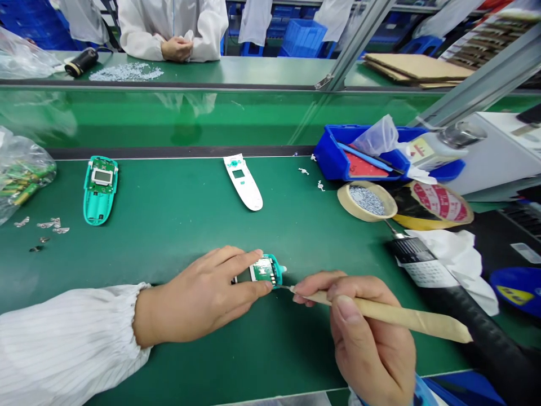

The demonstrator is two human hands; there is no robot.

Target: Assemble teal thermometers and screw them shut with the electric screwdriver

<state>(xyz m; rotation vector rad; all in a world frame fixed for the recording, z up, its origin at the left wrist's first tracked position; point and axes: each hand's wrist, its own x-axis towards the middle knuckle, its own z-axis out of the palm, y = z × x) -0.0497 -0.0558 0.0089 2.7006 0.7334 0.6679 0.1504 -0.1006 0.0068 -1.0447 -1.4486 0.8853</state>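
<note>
My left hand (203,296) lies over a teal device housing (279,272), its fingers gripping both sides against the table. A green circuit board (264,269) shows inside, and the rest is under the palm. In my right hand (367,332) is a slim tool wrapped in beige tape (406,317), held like a pen. Its thin metal tip meets the near corner of the housing's right end; whether it presses in I cannot tell. Farther back lie a white device cover (247,189) and, to the left, another teal housing (100,194) with its board facing up.
Small metal pieces (53,224) lie left, by a bag of boards (25,175). To the right are a tape ring of tiny parts (367,201), a blue bin (332,155) and a black-handled tool (422,262). Beyond the green partition (253,115) sits another person (173,28).
</note>
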